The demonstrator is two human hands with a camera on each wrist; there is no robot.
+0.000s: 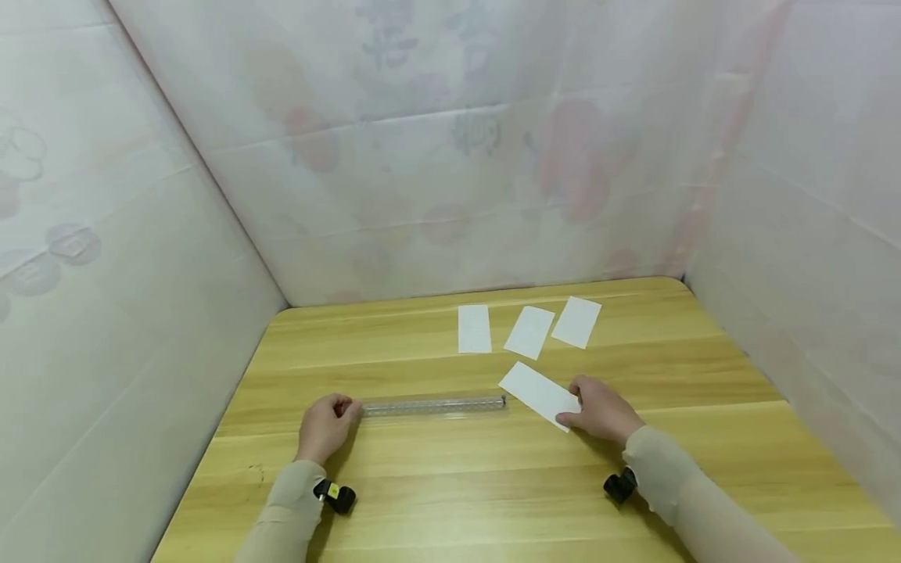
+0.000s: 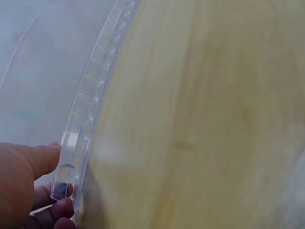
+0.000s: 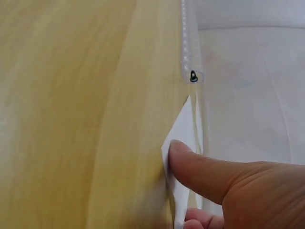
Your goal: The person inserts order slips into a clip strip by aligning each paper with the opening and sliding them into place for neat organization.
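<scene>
A long clear plastic tube (image 1: 436, 406) runs left to right over the wooden table, with a small dark piece (image 3: 193, 76) at its right end. My left hand (image 1: 327, 428) pinches the tube's left end between thumb and fingers; in the left wrist view, the thumb lies on one side of the clear tube (image 2: 86, 114) and fingertips show beneath it. My right hand (image 1: 600, 410) holds a white paper card (image 1: 538, 391) by its near right end. Seen from the right wrist, the thumb presses on the white card (image 3: 183, 131), which points toward the tube's end.
Three more white cards lie farther back: a left one (image 1: 475, 329), a middle one (image 1: 529, 332) and a right one (image 1: 577, 322). Pale printed cloth (image 1: 450, 156) hangs behind the wooden table (image 1: 436, 500) and along both sides. Each wrist wears a black camera.
</scene>
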